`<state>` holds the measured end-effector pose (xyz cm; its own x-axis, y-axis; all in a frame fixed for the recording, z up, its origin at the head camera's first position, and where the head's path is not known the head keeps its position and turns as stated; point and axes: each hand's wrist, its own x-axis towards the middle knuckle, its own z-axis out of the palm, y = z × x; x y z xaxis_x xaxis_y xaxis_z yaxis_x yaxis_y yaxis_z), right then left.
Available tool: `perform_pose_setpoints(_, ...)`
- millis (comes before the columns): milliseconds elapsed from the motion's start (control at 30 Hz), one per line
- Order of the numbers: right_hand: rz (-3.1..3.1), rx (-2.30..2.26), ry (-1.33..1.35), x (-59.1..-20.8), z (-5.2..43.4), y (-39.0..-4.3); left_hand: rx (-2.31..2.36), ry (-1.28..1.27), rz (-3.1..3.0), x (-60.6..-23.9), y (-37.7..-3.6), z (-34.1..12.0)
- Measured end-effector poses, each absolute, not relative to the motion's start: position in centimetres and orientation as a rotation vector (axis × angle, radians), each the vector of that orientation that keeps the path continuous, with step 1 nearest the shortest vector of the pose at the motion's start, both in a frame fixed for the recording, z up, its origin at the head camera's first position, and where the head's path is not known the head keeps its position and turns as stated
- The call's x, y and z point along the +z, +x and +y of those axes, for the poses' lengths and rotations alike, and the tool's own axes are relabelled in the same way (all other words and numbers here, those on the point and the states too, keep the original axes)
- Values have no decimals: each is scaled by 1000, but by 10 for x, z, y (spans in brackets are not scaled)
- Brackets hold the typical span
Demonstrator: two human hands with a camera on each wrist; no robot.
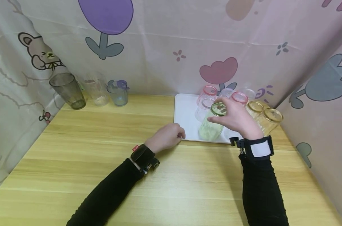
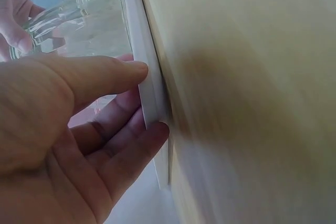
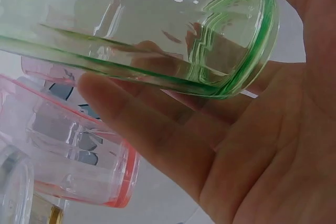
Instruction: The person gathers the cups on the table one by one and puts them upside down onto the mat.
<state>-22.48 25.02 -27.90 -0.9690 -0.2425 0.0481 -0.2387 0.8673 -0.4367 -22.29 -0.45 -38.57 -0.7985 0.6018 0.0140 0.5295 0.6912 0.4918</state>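
Printed curtain walls close in a pale wood surface [image 1: 103, 175]. Over the white tray [image 1: 185, 116], the right hand [image 1: 236, 121] has its grip curled round the rim of a ribbed green glass [image 1: 212, 125], tilted among pink [image 1: 209, 94] and amber glasses [image 1: 270, 121]. It seems to be mid-lift; carrying it off calls for clearing its close neighbours. The left hand [image 1: 166, 138] pinches the tray's near edge. Three smoother tumblers [image 1: 93, 89] stand far left.

Black ribbed sleeves [image 1: 108, 194], black wrist straps [image 1: 143, 156], one white-patched [image 1: 261, 148].
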Motion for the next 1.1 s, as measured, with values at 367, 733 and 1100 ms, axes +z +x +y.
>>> perform_pose_setpoints(367, 3052, -698, -387, -282, 250, -229, 733, 930, 2761, -385, -222, -5)
perform_pose_setpoints(733, 3015, -689, -379, -286, 249, -230, 730, 920, 2766, -385, -221, -4)
perform_pose_setpoints(1100, 3032, -686, -402, -283, 249, -229, 750, 924, 2761, -385, -222, -4)
